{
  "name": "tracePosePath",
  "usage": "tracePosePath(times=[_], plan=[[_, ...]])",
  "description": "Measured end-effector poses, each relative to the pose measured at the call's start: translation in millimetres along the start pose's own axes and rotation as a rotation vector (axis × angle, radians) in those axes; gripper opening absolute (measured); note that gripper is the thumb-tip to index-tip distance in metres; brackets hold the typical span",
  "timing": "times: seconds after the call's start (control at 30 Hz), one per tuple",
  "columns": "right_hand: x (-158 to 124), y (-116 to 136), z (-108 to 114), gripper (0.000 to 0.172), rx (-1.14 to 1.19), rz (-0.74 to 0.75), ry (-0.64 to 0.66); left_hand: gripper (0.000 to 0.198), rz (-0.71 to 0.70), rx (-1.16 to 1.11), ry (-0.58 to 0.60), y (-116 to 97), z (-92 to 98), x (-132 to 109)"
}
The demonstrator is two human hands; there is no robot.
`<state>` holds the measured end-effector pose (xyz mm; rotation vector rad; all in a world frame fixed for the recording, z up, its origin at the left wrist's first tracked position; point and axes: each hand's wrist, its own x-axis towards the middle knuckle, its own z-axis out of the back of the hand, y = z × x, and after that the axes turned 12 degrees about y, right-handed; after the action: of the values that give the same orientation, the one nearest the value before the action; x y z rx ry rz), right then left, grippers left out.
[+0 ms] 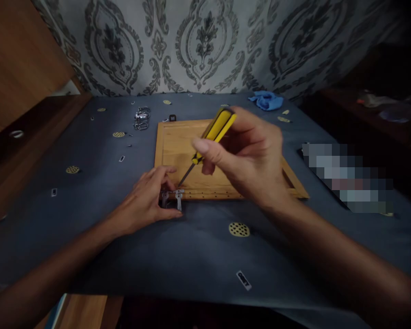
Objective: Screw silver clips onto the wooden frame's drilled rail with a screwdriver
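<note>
In my right hand (250,155) is a yellow-and-black screwdriver (216,131), tilted with its shaft pointing down and left. Its tip is at or just above a silver metal hook (179,199) on the near edge of a wooden framed board (198,157). My left hand (150,196) steadies the metal hook at the board's near left corner, thumb below and fingers above. A second metal piece beside it is partly hidden by those fingers. Several small dark holes run along the board's near edge. My right hand covers part of the board.
Several loose metal hooks (142,118) lie beyond the board on the left, with small screws (130,140) nearer. A blue cloth (266,100) is at the back right. On the right lies a blurred-out flat object (349,178). A patterned curtain (205,45) hangs behind the cloth-covered table (106,256).
</note>
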<state>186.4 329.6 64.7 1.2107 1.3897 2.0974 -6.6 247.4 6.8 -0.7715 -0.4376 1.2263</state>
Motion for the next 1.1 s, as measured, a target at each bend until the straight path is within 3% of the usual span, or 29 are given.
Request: tracePosePath(times=[0.07,0.27,0.67,0.87,1.0,1.1], plan=[[1.0,3.9,0.5,0.048,-0.040,0.023,-0.057,0.079,-0.008,0.009,0.004,0.1,0.0,-0.1],[-6.1,-9.9,-0.3,0.044,-0.113,-0.013,0.100,0.076,0.015,0.017,0.018,-3.5,1.7,0.0],[-8.8,-22.4,-3.7,0.049,-0.145,-0.025,0.112,0.079,0.022,0.025,0.034,-7.0,2.7,0.5],[-9.8,-24.0,-4.2,0.044,-0.125,-0.008,0.126,0.064,0.017,0.040,0.023,-7.7,3.2,0.8],[-10.5,-19.9,-1.1,0.042,-0.173,0.000,0.201,0.053,0.007,0.039,0.015,-4.9,2.4,1.1],[-7.0,-13.7,3.5,0.032,-0.193,-0.014,0.327,0.051,-0.037,0.029,0.012,-2.0,1.5,1.0]])
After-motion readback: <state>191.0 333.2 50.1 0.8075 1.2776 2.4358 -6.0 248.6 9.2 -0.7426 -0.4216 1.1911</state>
